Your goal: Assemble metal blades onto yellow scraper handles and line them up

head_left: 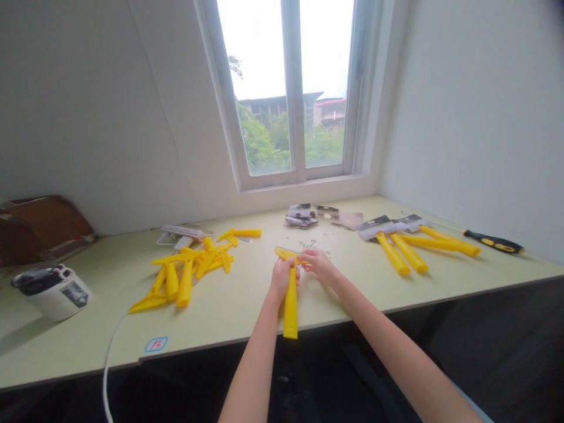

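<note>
Yellow tapered plastic handle clenched in closed left hand, pointing down toward front edge of pale green desk. Right hand pinching flat yellow strip just above. Loose yellow handles heaped left; tiny metal bits scattered just beyond both hands; neat yellow row right.

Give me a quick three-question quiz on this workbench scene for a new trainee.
1. Which hand, left or right, grips the yellow handle?
2. True or false: the screwdriver lies to the right of the yellow pile.
3. How many yellow handles lie in the row of handles next to the screwdriver?

Key:
1. The left hand
2. True
3. Four
</note>
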`<state>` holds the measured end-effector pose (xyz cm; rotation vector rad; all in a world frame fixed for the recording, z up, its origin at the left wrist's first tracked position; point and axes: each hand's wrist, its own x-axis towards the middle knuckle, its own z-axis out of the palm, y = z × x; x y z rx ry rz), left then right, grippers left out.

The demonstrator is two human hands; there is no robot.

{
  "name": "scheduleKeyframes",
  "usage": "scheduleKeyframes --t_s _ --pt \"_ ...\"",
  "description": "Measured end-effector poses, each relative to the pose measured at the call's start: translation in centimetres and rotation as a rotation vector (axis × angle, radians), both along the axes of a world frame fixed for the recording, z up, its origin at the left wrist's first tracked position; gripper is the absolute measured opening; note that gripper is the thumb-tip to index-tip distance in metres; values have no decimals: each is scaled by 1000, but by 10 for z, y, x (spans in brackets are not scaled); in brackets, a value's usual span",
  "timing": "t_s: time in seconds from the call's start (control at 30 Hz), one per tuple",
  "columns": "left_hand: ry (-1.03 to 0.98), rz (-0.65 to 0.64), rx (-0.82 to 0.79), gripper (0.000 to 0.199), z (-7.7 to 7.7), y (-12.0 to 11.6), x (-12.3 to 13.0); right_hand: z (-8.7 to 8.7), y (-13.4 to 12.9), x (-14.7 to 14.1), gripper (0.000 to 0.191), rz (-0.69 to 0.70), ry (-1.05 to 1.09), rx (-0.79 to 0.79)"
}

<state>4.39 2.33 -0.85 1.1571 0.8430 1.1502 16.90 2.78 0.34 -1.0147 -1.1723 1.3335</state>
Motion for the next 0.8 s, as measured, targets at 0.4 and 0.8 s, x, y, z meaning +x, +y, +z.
scheduleKeyframes --t_s 0.4,0.8 --pt "1 1 -39 30 1 2 0 -1 1 3 19 2 17 -17" --pt "4 -37 -21 27 -8 6 0 -5 1 3 17 -6 -144 -18"
